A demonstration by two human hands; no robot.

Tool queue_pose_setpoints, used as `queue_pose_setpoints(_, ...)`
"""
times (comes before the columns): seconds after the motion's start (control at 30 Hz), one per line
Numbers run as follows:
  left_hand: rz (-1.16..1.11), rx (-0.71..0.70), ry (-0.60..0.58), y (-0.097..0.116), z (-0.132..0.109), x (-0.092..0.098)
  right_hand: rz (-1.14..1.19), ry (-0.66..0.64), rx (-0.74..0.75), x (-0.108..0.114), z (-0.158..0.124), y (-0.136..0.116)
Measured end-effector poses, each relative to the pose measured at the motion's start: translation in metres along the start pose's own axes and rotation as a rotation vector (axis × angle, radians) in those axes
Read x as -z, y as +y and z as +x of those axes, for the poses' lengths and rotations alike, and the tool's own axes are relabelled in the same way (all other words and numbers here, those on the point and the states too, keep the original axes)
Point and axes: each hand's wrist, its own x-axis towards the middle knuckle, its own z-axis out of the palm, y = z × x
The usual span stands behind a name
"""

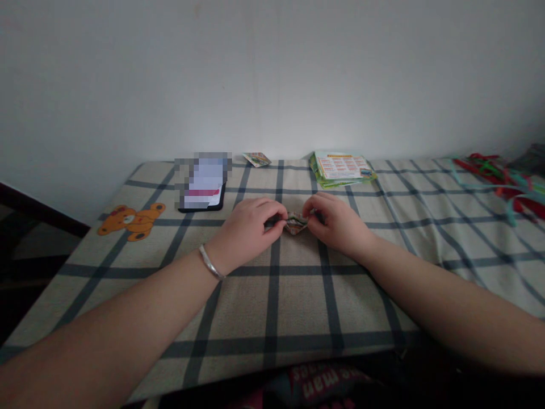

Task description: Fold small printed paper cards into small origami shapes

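Observation:
A small folded piece of printed paper [297, 224] is held between my two hands, low over the checked tablecloth. My left hand [254, 230], with a silver bangle on the wrist, pinches its left end between thumb and fingers. At the right end, my right hand [336, 224] pinches it in the same way. The middle of the paper shows creases and a point facing me; its ends are hidden under my fingertips.
On the checked tablecloth [298, 307], a phone [204, 184] lies back left beside a bear-shaped cutout [131, 221]. A small printed card [256, 159] and a stack of printed sheets [344, 167] lie near the wall. Tangled coloured ribbons [506, 184] are far right.

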Motion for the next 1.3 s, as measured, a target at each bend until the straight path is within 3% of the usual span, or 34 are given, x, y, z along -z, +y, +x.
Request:
queue_pose_setpoints(0.4,0.025,-0.059,-0.050,-0.001,0.000,0.000,-0.083,0.054,0.022,0.001,-0.001,0.000)
queue_pose_setpoints(0.7,0.049,-0.094,-0.048,-0.001,-0.002,-0.004,-0.185,-0.069,0.255,0.007,-0.001,-0.003)
queue_pose_setpoints(0.87,0.056,-0.104,-0.071,0.000,-0.002,-0.002,-0.173,-0.059,0.132,0.008,-0.004,-0.008)
queue_pose_setpoints(1.13,0.026,-0.118,-0.078,0.001,-0.002,-0.001,-0.293,-0.182,0.211,0.019,-0.004,-0.013)
queue_pose_setpoints(1.3,0.022,-0.134,-0.073,0.001,-0.002,-0.002,-0.314,-0.200,0.143,0.016,-0.004,-0.014)
